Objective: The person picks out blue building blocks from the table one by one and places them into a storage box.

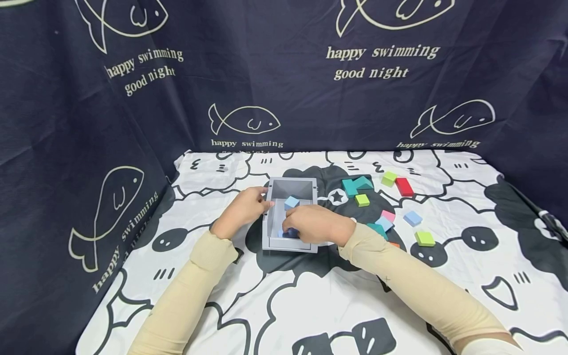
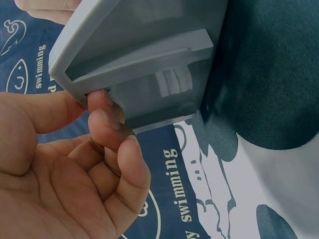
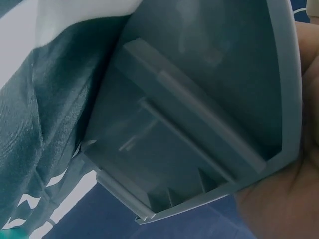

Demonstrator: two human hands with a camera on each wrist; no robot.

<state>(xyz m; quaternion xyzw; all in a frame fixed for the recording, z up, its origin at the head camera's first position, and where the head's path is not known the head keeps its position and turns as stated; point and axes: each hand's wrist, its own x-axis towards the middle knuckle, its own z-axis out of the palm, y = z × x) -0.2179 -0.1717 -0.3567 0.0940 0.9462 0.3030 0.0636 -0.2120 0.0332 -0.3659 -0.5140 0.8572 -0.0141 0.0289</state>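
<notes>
A grey plastic box (image 1: 290, 244) stands on the cloth with its open side up. My left hand (image 1: 245, 206) is at its left wall; in the left wrist view, thumb and fingers (image 2: 107, 117) pinch the rim. My right hand (image 1: 312, 224) reaches over the right wall, its fingers bent down into the box. Near these fingertips lies something blue (image 1: 280, 233), mostly covered by the hand; whether they grip it cannot be seen. A light blue block (image 1: 291, 202) is further back inside the box. The right wrist view shows only the box's outer wall (image 3: 199, 99) and part of the palm.
Right of the box lie loose blocks: teal (image 1: 349, 188), lime green (image 1: 362, 200), red (image 1: 404, 187), pink (image 1: 388, 215), blue (image 1: 412, 218) and others. An orange block (image 1: 394, 244) is partly behind the right sleeve. Dark blue curtains (image 1: 284, 74) stand behind the table.
</notes>
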